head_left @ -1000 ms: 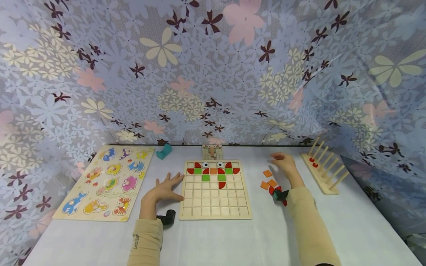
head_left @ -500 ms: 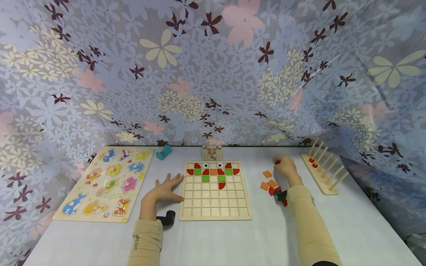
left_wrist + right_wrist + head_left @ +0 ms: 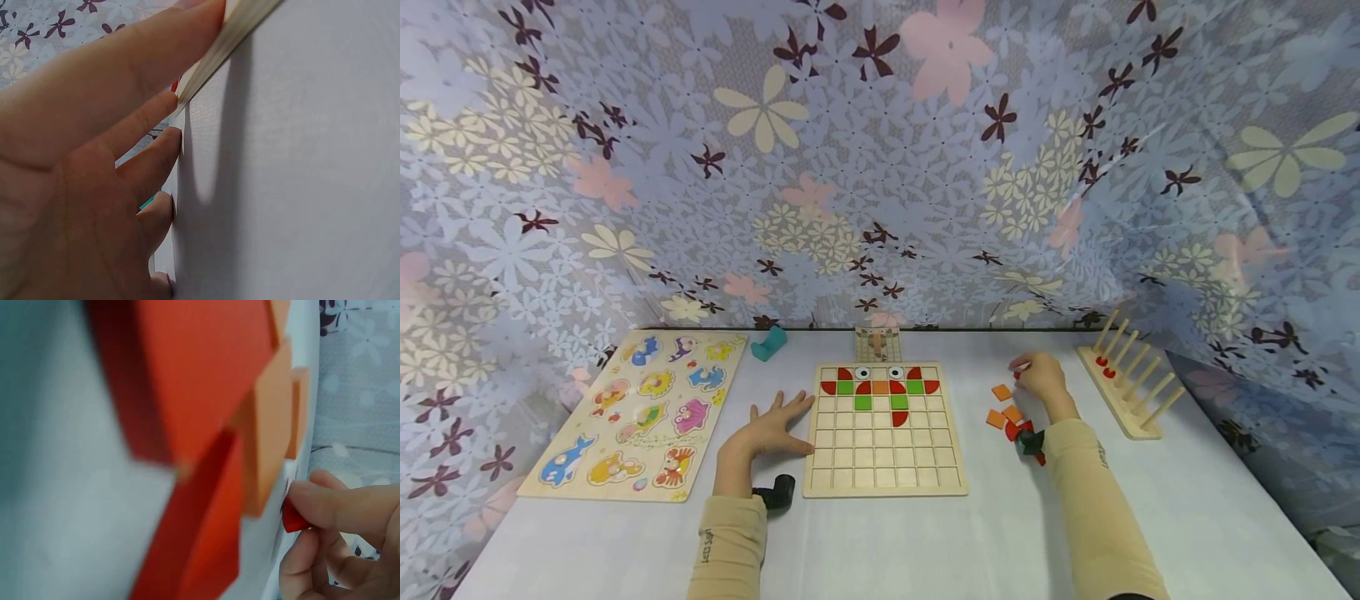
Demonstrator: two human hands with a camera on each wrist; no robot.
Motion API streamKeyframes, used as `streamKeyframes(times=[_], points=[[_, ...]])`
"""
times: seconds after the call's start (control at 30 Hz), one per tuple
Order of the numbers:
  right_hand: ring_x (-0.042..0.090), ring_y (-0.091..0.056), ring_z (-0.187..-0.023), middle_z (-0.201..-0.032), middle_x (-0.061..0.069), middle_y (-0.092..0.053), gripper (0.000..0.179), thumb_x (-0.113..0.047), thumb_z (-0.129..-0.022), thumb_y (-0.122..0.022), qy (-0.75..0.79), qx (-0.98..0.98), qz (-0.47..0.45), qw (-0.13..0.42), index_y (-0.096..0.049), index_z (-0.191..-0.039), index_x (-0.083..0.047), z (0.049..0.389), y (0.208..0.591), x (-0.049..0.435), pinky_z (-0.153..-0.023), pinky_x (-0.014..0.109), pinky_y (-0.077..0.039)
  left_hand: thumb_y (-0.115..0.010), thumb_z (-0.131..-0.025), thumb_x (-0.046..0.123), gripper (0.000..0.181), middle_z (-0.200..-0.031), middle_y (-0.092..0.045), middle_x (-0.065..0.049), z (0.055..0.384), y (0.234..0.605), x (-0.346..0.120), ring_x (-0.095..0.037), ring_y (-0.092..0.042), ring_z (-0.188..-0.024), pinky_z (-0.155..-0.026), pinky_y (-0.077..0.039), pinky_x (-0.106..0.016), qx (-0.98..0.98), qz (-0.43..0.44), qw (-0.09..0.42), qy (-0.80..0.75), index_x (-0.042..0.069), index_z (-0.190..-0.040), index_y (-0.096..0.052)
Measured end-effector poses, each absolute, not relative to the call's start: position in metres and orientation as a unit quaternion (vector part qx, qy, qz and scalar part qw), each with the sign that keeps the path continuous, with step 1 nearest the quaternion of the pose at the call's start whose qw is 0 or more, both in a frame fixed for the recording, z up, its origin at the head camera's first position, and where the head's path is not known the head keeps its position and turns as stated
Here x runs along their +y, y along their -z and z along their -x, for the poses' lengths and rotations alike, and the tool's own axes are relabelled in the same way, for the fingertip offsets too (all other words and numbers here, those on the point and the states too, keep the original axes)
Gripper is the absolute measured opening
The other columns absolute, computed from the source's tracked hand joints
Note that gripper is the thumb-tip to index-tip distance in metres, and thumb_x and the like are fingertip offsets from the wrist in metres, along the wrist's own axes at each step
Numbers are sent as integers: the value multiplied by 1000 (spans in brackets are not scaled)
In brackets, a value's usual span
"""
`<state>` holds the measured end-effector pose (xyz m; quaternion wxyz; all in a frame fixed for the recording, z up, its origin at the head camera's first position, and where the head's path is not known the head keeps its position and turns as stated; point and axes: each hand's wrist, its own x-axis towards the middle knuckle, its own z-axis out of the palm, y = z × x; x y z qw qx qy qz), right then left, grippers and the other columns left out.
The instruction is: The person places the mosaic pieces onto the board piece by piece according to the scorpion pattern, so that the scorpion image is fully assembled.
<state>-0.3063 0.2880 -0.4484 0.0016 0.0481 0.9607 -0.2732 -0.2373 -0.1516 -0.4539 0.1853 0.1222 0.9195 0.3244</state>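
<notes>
My left hand (image 3: 771, 429) rests at the left edge of a wooden grid board (image 3: 865, 458), its fingers spread and the thumb and a fingertip touching the rim. In the left wrist view, the thumb meets the board's edge (image 3: 234, 47). The board's upper rows hold red quarter-round, green and orange tiles and two eye tiles. Right of the board, my right hand (image 3: 1043, 377) pinches a small red tile (image 3: 294, 519) between thumb and fingers. Near it lie loose orange tiles (image 3: 1002, 392) and red tiles (image 3: 1012, 431), partly hidden by the dark wrist camera.
A pattern card (image 3: 878, 343) lies behind the board. To the left is a sea-animal puzzle board (image 3: 640, 417), with a teal block (image 3: 769, 342) near its far corner. A pegged wooden stand (image 3: 1120, 392) with red beads stands at the right.
My right hand, earlier with its fingers extended beyond the tiles, has drawn its fingers together and now pinches a red tile. The left hand has stayed at the board's edge.
</notes>
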Motion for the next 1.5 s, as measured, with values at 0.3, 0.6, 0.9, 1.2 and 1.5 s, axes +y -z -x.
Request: streamKeyframes(times=[0.3, 0.6, 0.9, 1.2, 1.5], points=[[32, -57, -82, -93, 22, -61, 31, -4, -77, -68, 314, 949, -26, -22, -64, -107, 3, 305, 438, 257, -69, 39, -48, -78, -69, 26, 90, -152, -21, -14, 238, 454, -152, -41, 1, -139, -103, 13, -65, 920, -120, 185, -323, 9, -144, -32], [14, -49, -58, -72, 7, -55, 25, -8, -77, -72, 353, 935, 15, -19, -65, -99, 1, 296, 430, 216, -50, 24, -40, -78, -69, 26, 89, -151, -21, -14, 239, 455, -153, -42, 0, -139, -102, 12, -66, 921, -125, 184, -321, 8, -144, -32], [19, -54, -72, -80, 8, -58, 22, -7, -77, -72, 434, 900, 26, 27, -65, -96, 2, 289, 431, 183, -61, 28, -48, -77, -70, 25, 89, -151, -21, -15, 239, 453, -152, -42, 1, -139, -102, 12, -66, 921, -127, 183, -319, 7, -144, -32], [18, -56, -77, -88, 10, -61, 20, -7, -79, -71, 494, 864, 38, 86, -66, -97, 3, 288, 437, 153, -69, 34, -53, -78, -69, 25, 89, -151, -21, -14, 239, 455, -152, -41, 1, -139, -102, 13, -66, 922, -123, 185, -319, 8, -144, -32], [16, -54, -71, -83, 7, -63, 11, -7, -78, -72, 467, 873, 81, 117, -69, -88, -3, 279, 432, 112, -61, 28, -48, -78, -69, 25, 89, -152, -21, -14, 239, 456, -151, -41, 1, -139, -102, 12, -66, 921, -119, 185, -320, 8, -144, -32]])
